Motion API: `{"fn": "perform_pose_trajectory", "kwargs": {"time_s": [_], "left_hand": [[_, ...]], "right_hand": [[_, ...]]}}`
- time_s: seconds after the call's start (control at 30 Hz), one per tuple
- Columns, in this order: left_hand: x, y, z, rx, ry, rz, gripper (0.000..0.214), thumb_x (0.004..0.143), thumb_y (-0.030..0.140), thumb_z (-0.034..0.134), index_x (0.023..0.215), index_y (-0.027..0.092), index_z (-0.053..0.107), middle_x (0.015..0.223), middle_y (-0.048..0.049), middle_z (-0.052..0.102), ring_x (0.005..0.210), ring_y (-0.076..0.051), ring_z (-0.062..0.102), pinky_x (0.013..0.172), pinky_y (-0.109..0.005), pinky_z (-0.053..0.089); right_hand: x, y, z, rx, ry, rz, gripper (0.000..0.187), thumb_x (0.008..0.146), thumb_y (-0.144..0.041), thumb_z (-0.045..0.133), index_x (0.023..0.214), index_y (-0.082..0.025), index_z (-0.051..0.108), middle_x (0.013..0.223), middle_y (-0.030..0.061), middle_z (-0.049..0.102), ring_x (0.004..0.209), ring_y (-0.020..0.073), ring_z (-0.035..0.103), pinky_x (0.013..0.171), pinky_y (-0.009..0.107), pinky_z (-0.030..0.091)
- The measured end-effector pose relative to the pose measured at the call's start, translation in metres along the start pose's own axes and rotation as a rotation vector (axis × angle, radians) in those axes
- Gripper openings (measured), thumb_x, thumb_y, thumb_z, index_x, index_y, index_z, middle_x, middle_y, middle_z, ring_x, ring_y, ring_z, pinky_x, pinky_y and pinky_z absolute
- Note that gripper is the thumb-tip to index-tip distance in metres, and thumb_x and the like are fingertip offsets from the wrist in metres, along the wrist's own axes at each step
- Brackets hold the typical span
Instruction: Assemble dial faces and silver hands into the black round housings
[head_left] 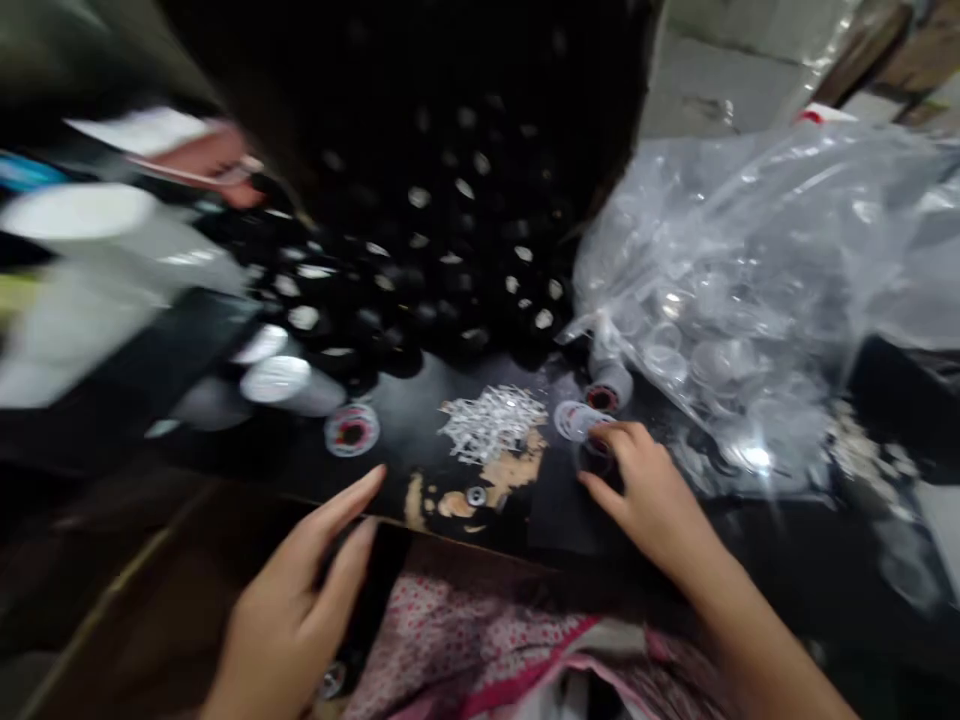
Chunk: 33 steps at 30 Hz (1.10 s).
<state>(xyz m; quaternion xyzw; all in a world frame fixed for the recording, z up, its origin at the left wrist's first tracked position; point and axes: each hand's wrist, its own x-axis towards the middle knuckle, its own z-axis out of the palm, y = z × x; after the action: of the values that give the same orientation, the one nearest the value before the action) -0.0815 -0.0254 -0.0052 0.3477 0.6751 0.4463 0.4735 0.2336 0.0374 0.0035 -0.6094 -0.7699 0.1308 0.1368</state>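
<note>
My right hand [645,490] is at the right of the black work surface, thumb and fingers curved around a small clear round plastic piece [593,458], blurred and partly covered by the fingers. Right beside those fingertips lie a clear ringed disc [574,420] and a clear cylinder with a dark, red-rimmed centre [606,388]. Over the front edge, my left hand [307,590] holds nothing, thumb and fingers apart. Nearest to it is a white-and-red disc with a dark centre [352,430]. A heap of small white slivers [493,422] lies between the hands.
Many black round pieces [420,300] are piled at the back. A clear plastic bag [720,280] of clear cups fills the right. Stacked white-topped cylinders [279,380] lie at left, near a large white roll [82,215]. A small ring [476,496] lies near the front edge.
</note>
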Motion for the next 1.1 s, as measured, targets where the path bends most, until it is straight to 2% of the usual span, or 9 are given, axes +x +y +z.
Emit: {"fn": "perform_pose_trajectory", "kwargs": {"time_s": [0.1,0.23,0.33,0.43,0.53,0.63,0.7,0.9,1.1], "left_hand": [[0.040,0.041,0.027,0.251,0.025,0.365,0.035,0.087,0.031,0.066,0.122,0.029,0.071,0.134,-0.0037,0.068,0.126,-0.026,0.060,0.114,-0.036,0.039],[0.103,0.081,0.045,0.429,0.100,0.635,0.041,0.086,0.029,0.065,0.127,0.025,0.066,0.141,-0.0082,0.063,0.134,-0.027,0.054,0.118,-0.041,0.032],[0.150,0.109,0.056,0.485,0.160,0.672,0.049,0.085,0.031,0.067,0.132,0.022,0.062,0.154,-0.0123,0.049,0.147,-0.030,0.036,0.122,-0.047,0.019],[0.192,0.133,0.063,0.534,0.284,0.615,0.050,0.087,0.042,0.064,0.132,0.021,0.061,0.157,-0.0170,0.044,0.151,-0.039,0.022,0.120,-0.062,0.007],[0.217,0.142,0.064,0.593,0.304,0.525,0.045,0.088,0.053,0.059,0.118,0.021,0.069,0.135,-0.0211,0.064,0.140,-0.046,0.040,0.112,-0.068,0.021],[0.219,0.136,0.070,0.636,0.251,0.491,0.047,0.090,0.057,0.055,0.117,0.022,0.069,0.116,-0.0188,0.074,0.124,-0.043,0.058,0.104,-0.061,0.037],[0.210,0.129,0.078,0.645,0.223,0.507,0.047,0.093,0.054,0.050,0.122,0.021,0.066,0.117,-0.0177,0.074,0.122,-0.040,0.061,0.104,-0.054,0.040],[0.176,0.109,0.103,0.594,0.185,0.584,0.047,0.098,0.047,0.043,0.131,0.019,0.059,0.134,-0.0150,0.066,0.130,-0.033,0.057,0.110,-0.045,0.038],[0.170,0.104,0.113,0.525,0.180,0.656,0.052,0.099,0.044,0.044,0.138,0.012,0.054,0.144,-0.0193,0.058,0.138,-0.030,0.049,0.116,-0.042,0.034]], "right_hand": [[-0.002,0.027,-0.001,-0.020,0.148,-0.023,0.042,0.089,-0.040,0.060,0.123,-0.015,0.062,0.113,0.0170,0.065,0.103,0.0337,0.066,0.087,0.052,0.055],[-0.002,0.050,-0.006,-0.197,0.413,0.122,0.051,0.093,-0.047,0.046,0.128,-0.014,0.062,0.124,0.0232,0.063,0.118,0.0426,0.058,0.096,0.062,0.047],[-0.002,0.038,-0.006,-0.139,0.457,0.096,0.047,0.094,-0.046,0.046,0.130,-0.019,0.061,0.135,0.0197,0.060,0.125,0.0393,0.055,0.101,0.061,0.043],[0.000,0.021,0.000,0.022,0.439,0.023,0.037,0.095,-0.044,0.049,0.122,-0.024,0.065,0.126,0.0130,0.067,0.122,0.0329,0.058,0.104,0.057,0.043],[0.003,0.017,0.007,0.100,0.410,0.016,0.031,0.096,-0.042,0.049,0.114,-0.024,0.067,0.117,0.0102,0.071,0.122,0.0317,0.058,0.106,0.056,0.041],[0.003,0.025,0.012,0.138,0.364,-0.013,0.028,0.096,-0.042,0.052,0.111,-0.025,0.069,0.115,0.0088,0.072,0.121,0.0313,0.058,0.105,0.055,0.041],[0.003,0.031,0.013,0.149,0.330,-0.037,0.027,0.095,-0.040,0.054,0.112,-0.026,0.069,0.115,0.0080,0.073,0.121,0.0309,0.058,0.104,0.054,0.042],[-0.002,0.032,0.008,0.190,0.375,0.006,0.025,0.096,-0.037,0.054,0.109,-0.024,0.069,0.111,0.0081,0.073,0.119,0.0299,0.057,0.104,0.054,0.041],[-0.003,0.021,0.006,0.233,0.460,0.030,0.020,0.096,-0.029,0.052,0.101,-0.022,0.070,0.102,0.0076,0.074,0.114,0.0290,0.059,0.102,0.055,0.042]]}}
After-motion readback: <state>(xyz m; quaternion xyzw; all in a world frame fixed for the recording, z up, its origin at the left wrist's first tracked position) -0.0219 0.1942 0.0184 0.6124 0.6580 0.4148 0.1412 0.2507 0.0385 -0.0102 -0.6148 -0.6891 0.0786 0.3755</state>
